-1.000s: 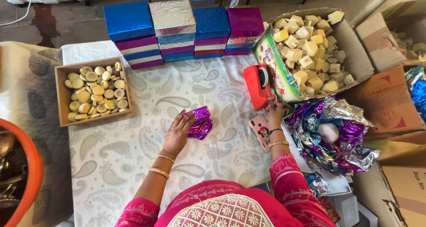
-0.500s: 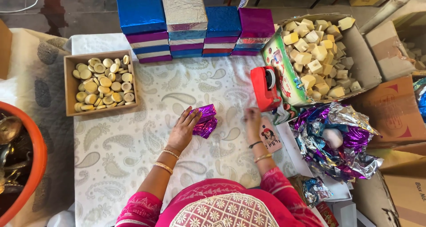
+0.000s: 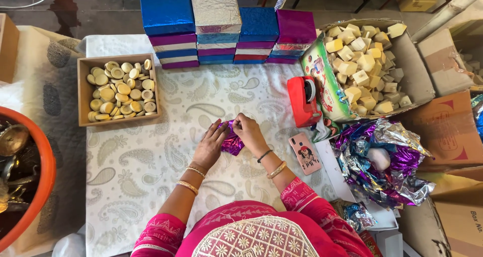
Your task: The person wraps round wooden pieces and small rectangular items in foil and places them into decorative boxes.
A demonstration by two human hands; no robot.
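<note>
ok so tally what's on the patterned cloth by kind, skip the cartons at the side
box stacks: 4
tray of round pieces: 1
tape dispenser: 1
phone: 1
foil parcel, held by the left hand and right hand: 1
total: 8

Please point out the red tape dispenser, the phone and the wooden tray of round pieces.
red tape dispenser (image 3: 305, 102), head view, on the middle of its red body.
phone (image 3: 306, 153), head view, on the middle of its pink back.
wooden tray (image 3: 82, 92), head view, on its left wall.
</note>
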